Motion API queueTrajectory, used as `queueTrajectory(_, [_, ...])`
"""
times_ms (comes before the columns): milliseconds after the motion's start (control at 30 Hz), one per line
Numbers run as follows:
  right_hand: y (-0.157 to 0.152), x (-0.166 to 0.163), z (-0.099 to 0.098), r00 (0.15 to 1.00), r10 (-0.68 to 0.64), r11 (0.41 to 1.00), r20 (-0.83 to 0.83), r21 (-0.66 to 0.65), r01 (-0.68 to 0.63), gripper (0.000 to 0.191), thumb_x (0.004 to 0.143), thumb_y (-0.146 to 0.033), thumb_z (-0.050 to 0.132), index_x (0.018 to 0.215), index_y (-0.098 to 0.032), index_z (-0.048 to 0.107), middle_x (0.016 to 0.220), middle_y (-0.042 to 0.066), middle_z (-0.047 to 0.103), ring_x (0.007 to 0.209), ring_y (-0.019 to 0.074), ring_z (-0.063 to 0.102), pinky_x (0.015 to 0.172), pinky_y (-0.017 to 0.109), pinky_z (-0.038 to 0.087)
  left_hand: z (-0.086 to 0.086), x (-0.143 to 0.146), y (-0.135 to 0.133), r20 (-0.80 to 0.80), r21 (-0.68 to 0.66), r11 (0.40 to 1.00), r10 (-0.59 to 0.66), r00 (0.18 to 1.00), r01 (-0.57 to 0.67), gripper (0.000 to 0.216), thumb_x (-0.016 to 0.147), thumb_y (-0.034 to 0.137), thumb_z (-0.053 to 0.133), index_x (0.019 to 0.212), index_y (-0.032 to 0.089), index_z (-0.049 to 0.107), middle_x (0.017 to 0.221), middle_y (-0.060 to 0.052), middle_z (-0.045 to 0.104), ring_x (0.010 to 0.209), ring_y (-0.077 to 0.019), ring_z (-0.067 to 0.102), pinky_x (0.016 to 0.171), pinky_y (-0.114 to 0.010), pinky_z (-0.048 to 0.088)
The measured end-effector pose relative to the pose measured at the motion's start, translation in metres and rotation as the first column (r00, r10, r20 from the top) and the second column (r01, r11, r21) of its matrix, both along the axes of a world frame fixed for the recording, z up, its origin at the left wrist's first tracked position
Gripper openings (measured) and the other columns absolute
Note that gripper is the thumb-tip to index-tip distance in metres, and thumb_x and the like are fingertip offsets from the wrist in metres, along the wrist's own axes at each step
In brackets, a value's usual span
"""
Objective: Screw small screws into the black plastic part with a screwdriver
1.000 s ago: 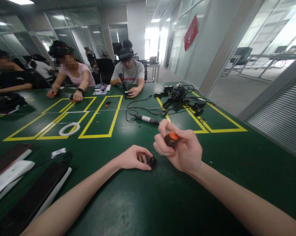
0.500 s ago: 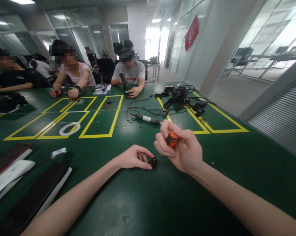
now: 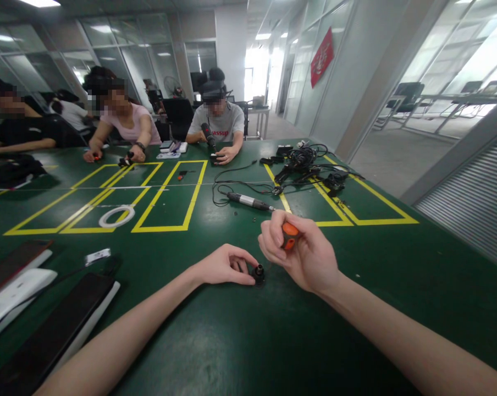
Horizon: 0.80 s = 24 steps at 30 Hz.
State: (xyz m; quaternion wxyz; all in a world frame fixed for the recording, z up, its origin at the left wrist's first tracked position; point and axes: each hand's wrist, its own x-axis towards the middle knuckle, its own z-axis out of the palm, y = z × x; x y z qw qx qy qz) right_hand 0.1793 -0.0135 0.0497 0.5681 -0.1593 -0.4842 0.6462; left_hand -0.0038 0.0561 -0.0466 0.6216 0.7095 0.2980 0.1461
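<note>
My left hand (image 3: 224, 265) rests low over the green table, its thumb and fingertips closed around a small black round part (image 3: 259, 273). A short metal-looking post sticks up from the middle of that part. Just to the right and a little higher, my right hand (image 3: 304, 250) is wrapped round a short orange and black handle (image 3: 290, 235) that looks like a screwdriver's. Its blade, if it has one, is hidden by my fingers. Beyond my right hand lies a pen-shaped electric screwdriver (image 3: 248, 201), black and silver, with a cord.
A heap of black cables (image 3: 302, 162) lies at the back right. At left are a white ring (image 3: 117, 216) and several long black and white cases (image 3: 62, 324). Yellow tape marks the green table (image 3: 232, 341). Across it, several people sit; one holds a dark power tool (image 3: 208, 135).
My right hand has dropped slightly, and the orange and black handle has turned a little in its grip. My left hand and the black part have stayed almost still.
</note>
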Motion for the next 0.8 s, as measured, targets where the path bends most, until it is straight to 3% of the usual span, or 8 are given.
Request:
queueTrajectory(67, [0.0002,0.0002,0.0005,1.000,0.011,1.000,0.004,-0.005,-0.011,0.040,0.097,-0.040,0.053,0.063,-0.019,0.053,0.050,-0.006,0.037,0.043,0.0085,0.026,0.044,0.024,0.021,0.0005,0.0002,-0.0006,-0.004,-0.004,1.000,-0.001,1.000,0.001,0.048,0.068,0.036,0.092,0.109,0.014,0.080,0.073,-0.002,0.076,0.058,-0.0081,0.063,0.060,-0.019,0.050])
queueTrajectory(167, [0.0001,0.0011,0.0003,0.999,0.032,0.999,-0.020,-0.007,-0.032,0.036,0.096,-0.046,0.054,0.070,-0.021,0.053,0.048,-0.009,0.032,0.042,0.0079,0.020,0.044,0.024,0.020,-0.0002,0.0009,-0.0006,0.002,-0.019,1.000,-0.004,1.000,0.004,0.048,0.067,0.035,0.092,0.107,0.013,0.079,0.070,-0.002,0.074,0.060,-0.0090,0.064,0.061,-0.019,0.050])
queueTrajectory(300, [-0.0001,0.0011,0.0012,1.000,-0.028,1.000,-0.001,-0.008,0.028,0.025,0.093,-0.042,0.058,0.078,-0.023,0.052,0.049,-0.009,0.039,0.042,0.0086,0.021,0.044,0.023,0.020,-0.0013,0.0028,-0.0008,0.013,-0.010,1.000,0.001,1.000,-0.001,0.051,0.064,0.034,0.094,0.107,0.013,0.078,0.070,0.000,0.073,0.062,-0.0094,0.064,0.061,-0.019,0.050])
queueTrajectory(400, [-0.0003,0.0009,0.0035,0.998,-0.058,0.998,0.033,0.003,0.057,0.033,0.095,-0.041,0.057,0.070,-0.020,0.054,0.052,-0.005,0.044,0.043,0.0087,0.027,0.043,0.024,0.020,-0.0009,0.0045,-0.0016,0.021,-0.004,1.000,0.013,1.000,-0.013,0.051,0.062,0.034,0.095,0.105,0.013,0.077,0.070,0.000,0.072,0.062,-0.0094,0.064,0.060,-0.019,0.049])
queueTrajectory(500, [-0.0012,0.0028,0.0050,0.999,-0.018,1.000,0.049,-0.005,0.018,0.040,0.095,-0.044,0.059,0.063,-0.020,0.053,0.050,-0.006,0.036,0.042,0.0082,0.025,0.043,0.024,0.020,-0.0014,0.0059,-0.0017,0.040,-0.005,1.000,0.013,0.999,-0.012,0.051,0.061,0.033,0.095,0.103,0.013,0.076,0.076,-0.002,0.074,0.065,-0.0108,0.067,0.062,-0.020,0.050])
queueTrajectory(600, [-0.0024,0.0053,0.0059,0.999,-0.014,1.000,0.034,-0.006,0.014,0.036,0.093,-0.049,0.061,0.071,-0.022,0.052,0.048,-0.009,0.032,0.041,0.0078,0.019,0.044,0.023,0.020,-0.0035,0.0069,-0.0009,0.046,-0.011,1.000,0.025,0.999,-0.024,0.052,0.060,0.033,0.096,0.103,0.012,0.075,0.072,-0.001,0.073,0.063,-0.0107,0.066,0.060,-0.020,0.050])
queueTrajectory(700, [-0.0027,0.0054,0.0076,0.996,-0.072,0.997,0.055,0.000,0.072,0.028,0.089,-0.043,0.065,0.075,-0.023,0.051,0.049,-0.008,0.037,0.041,0.0087,0.021,0.044,0.024,0.021,-0.0049,0.0077,-0.0008,0.047,-0.006,1.000,0.024,0.999,-0.024,0.053,0.061,0.034,0.095,0.104,0.012,0.075,0.073,-0.002,0.074,0.063,-0.0111,0.066,0.060,-0.021,0.050])
queueTrajectory(800, [-0.0017,0.0046,0.0095,0.989,-0.112,0.994,0.094,0.023,0.111,0.032,0.090,-0.042,0.064,0.068,-0.023,0.051,0.052,-0.005,0.042,0.042,0.0100,0.027,0.043,0.026,0.022,-0.0040,0.0089,-0.0029,0.051,0.020,1.000,0.019,0.999,-0.020,0.052,0.061,0.035,0.095,0.104,0.012,0.075,0.073,-0.001,0.073,0.063,-0.0104,0.066,0.060,-0.020,0.049])
